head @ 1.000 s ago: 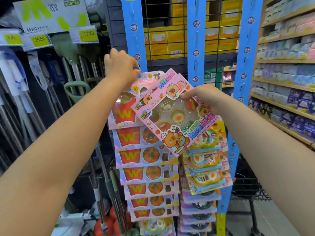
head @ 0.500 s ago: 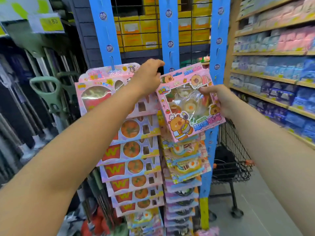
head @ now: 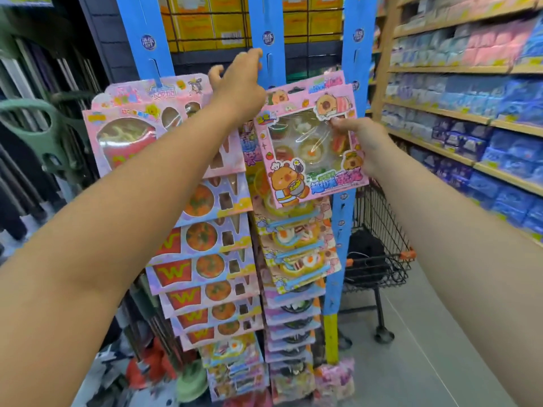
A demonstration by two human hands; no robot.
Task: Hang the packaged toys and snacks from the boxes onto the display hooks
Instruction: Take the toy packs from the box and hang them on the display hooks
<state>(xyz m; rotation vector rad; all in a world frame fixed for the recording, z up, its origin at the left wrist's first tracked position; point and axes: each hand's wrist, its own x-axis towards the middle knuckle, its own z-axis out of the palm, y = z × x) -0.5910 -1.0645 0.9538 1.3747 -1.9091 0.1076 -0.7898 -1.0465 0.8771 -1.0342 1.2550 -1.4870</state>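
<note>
My right hand (head: 365,143) pinches a pink capybara toy pack (head: 308,160) by its right edge and holds it upright in front of the middle blue hanging strip (head: 269,30). The top of a second pack of the same kind (head: 324,83) shows just behind it. My left hand (head: 239,74) reaches up across the display, its fingertips touching the middle strip above the packs, thumb spread apart. On the left blue strip (head: 141,39) hangs a column of pink "W" food toy packs (head: 205,259). More food toy packs (head: 296,245) hang down the middle strip.
A third blue strip (head: 352,39) stands at the right, with a black shopping cart (head: 379,259) behind it. Wooden shelves of blue and pink packages (head: 470,113) line the right side. Mop and broom handles (head: 35,127) crowd the left. Yellow boxes (head: 205,22) sit behind the grid.
My left hand has left the left strip and moved right and up to the middle strip. My right hand has turned the capybara pack upright and brought it closer to that strip.
</note>
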